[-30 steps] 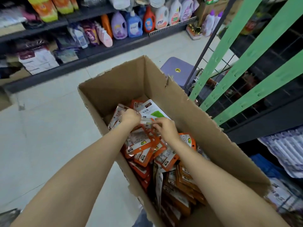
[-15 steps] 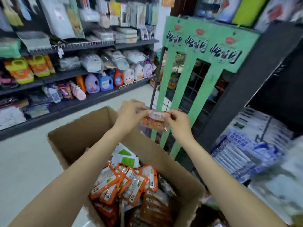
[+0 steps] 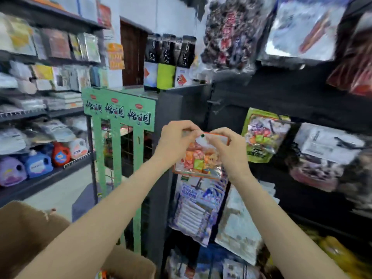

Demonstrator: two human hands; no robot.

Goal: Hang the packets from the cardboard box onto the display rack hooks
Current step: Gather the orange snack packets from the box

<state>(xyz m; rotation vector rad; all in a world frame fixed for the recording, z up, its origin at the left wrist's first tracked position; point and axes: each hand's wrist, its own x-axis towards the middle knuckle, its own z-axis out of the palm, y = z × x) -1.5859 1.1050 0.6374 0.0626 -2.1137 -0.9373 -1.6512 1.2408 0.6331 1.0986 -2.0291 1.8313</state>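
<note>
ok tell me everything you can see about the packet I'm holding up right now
The packet is a glossy plastic pouch with an orange top band and border and a clear front showing orange, pink and green pieces. It hangs roughly upright in front of the dark rack, raised above the cardboard box. The left hand and right hand each pinch its top edge, beside a small dark spot there. The picture is blurred, so print is unreadable.

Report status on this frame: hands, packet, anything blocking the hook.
Both hands, left and right, pinch top edge of orange packet. Packet raised at black rack, green-tipped hook at its top edge. Nothing seen blocking; frame blurred.
</note>
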